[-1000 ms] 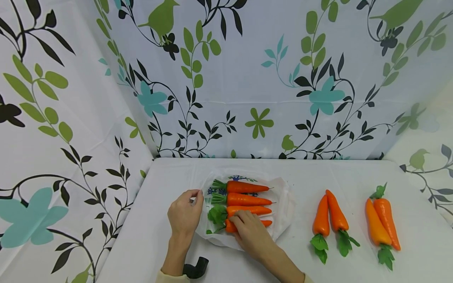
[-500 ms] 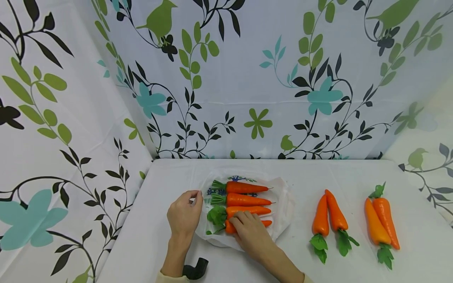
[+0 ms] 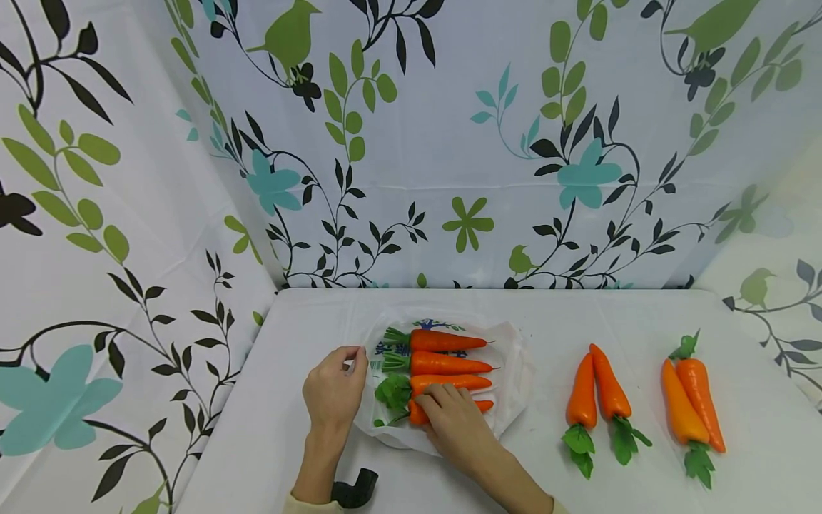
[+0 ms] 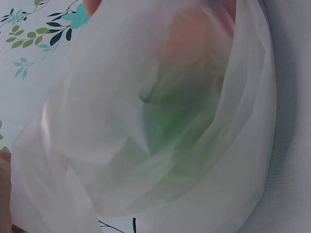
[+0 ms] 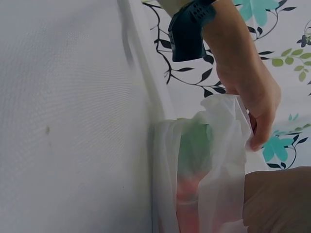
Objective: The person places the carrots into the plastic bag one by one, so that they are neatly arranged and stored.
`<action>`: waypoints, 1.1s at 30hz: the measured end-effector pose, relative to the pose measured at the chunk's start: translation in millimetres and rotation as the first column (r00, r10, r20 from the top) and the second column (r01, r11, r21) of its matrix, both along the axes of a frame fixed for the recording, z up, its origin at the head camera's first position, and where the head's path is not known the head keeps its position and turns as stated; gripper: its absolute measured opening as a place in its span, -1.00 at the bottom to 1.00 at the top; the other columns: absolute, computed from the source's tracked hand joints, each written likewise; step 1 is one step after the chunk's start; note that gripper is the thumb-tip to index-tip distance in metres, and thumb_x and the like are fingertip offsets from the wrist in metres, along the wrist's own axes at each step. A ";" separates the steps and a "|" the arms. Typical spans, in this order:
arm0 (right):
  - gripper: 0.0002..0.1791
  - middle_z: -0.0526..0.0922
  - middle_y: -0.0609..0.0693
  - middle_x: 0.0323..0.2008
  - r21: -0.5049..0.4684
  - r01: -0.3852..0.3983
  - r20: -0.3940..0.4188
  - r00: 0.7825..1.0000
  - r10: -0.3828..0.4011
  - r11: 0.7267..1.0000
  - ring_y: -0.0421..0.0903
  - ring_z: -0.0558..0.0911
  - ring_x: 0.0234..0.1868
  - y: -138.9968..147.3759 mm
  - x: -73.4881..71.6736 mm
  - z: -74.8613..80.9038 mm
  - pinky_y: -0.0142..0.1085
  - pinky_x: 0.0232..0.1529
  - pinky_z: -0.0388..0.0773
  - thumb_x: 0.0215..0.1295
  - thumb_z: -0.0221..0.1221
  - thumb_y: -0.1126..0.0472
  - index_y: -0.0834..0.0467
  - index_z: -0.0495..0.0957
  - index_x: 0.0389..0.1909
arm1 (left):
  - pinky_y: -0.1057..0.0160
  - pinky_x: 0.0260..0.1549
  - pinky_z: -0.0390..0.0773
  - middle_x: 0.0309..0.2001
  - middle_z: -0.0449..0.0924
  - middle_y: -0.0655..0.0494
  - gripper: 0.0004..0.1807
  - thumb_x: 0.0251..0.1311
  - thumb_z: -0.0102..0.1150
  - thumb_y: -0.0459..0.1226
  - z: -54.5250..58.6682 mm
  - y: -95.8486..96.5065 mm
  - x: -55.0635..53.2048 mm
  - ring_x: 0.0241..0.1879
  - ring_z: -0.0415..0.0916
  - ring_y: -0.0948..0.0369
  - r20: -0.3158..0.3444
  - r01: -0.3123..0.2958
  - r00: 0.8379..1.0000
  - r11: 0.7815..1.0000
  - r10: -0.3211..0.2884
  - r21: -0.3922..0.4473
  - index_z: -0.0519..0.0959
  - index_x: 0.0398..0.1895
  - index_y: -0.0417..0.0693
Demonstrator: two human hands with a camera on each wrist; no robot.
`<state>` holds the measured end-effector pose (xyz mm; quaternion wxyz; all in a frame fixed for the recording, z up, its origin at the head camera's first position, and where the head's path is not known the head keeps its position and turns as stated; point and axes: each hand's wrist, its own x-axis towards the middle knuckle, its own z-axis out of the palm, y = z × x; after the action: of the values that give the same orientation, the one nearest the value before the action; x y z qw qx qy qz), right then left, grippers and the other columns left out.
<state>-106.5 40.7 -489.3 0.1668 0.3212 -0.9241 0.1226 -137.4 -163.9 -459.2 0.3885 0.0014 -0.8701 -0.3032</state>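
Several orange carrots with green tops lie in a row on a thin white plastic bag (image 3: 514,371) with blue print. The left hand (image 3: 334,389) pinches the bag's left edge between thumb and fingers, and in the right wrist view that raised edge hangs from the left hand (image 5: 255,97). The right hand (image 3: 459,428) holds the nearest carrot (image 3: 483,405), its fingers curled over the middle. Just beyond them lies another carrot (image 3: 449,383) with a leafy top. Through the cloudy plastic bag (image 4: 121,121) in the left wrist view, blurred green leaves and orange show.
To the right on the white table (image 3: 559,314) lie two pairs of carrots, a left pair (image 3: 582,400) and a right pair (image 3: 703,400). A black wrist camera (image 3: 356,487) sits by the left wrist. Patterned cloth (image 3: 411,143) hangs behind the table's back edge.
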 end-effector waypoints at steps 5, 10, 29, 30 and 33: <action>-0.63 0.53 -0.15 -0.14 -0.004 -0.002 -0.003 1.000 0.002 1.000 -0.16 0.48 -0.14 0.2 1.0 2.5 -0.29 -0.14 0.43 0.05 0.35 0.05 -0.02 0.54 -0.09 | 0.17 -0.60 0.59 -0.44 0.73 0.01 -0.86 0.09 0.23 -0.24 -0.4 -0.2 0.0 -0.59 0.63 0.17 -0.003 0.000 1.000 1.000 0.000 -0.004 0.70 -0.43 -0.12; -0.61 0.54 -0.14 -0.11 -0.015 -0.005 -0.006 1.000 0.005 1.000 -0.16 0.49 -0.12 0.8 2.3 7.7 -0.30 -0.14 0.44 0.06 0.34 0.01 -0.01 0.54 -0.08 | 0.18 -0.61 0.59 -0.46 0.73 0.00 -0.86 0.09 0.24 -0.25 -1.0 -0.8 -0.3 -0.60 0.63 0.17 -0.011 0.003 1.000 1.000 -0.003 -0.009 0.70 -0.43 -0.14; -0.64 0.52 -0.12 -0.07 -0.078 0.008 0.022 1.000 -0.007 0.997 -0.15 0.49 -0.05 11.1 0.5 29.1 -0.23 0.02 0.49 0.14 0.24 0.04 0.03 0.54 -0.04 | 0.20 -0.61 0.57 -0.50 0.71 0.02 -0.88 0.08 0.23 -0.26 -2.3 -1.7 -0.6 -0.61 0.61 0.20 -0.005 0.004 1.000 1.000 -0.004 -0.005 0.70 -0.45 -0.12; -0.65 0.52 -0.12 -0.07 -0.084 0.012 0.023 1.000 -0.010 0.996 -0.15 0.49 -0.05 12.3 0.1 30.2 -0.23 0.02 0.50 0.14 0.24 0.04 0.03 0.54 -0.04 | 0.20 -0.62 0.57 -0.50 0.71 0.02 -0.88 0.08 0.23 -0.26 -2.4 -1.7 -0.7 -0.61 0.61 0.20 -0.005 0.006 1.000 1.000 -0.006 -0.005 0.70 -0.45 -0.12; -0.64 0.53 -0.10 -0.07 -0.114 0.020 0.005 1.000 -0.019 0.993 -0.14 0.50 -0.05 15.9 -1.2 33.2 -0.23 0.02 0.51 0.12 0.26 0.06 0.04 0.55 -0.04 | 0.20 -0.61 0.58 -0.50 0.71 0.02 -0.88 0.08 0.23 -0.26 -2.5 -1.7 -0.5 -0.60 0.61 0.19 -0.005 0.007 1.000 1.000 -0.007 -0.004 0.70 -0.45 -0.12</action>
<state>-107.7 56.6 -456.2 0.1842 0.3019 -0.9190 0.1742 -138.0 -165.6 -461.8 0.3896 -0.0033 -0.8698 -0.3027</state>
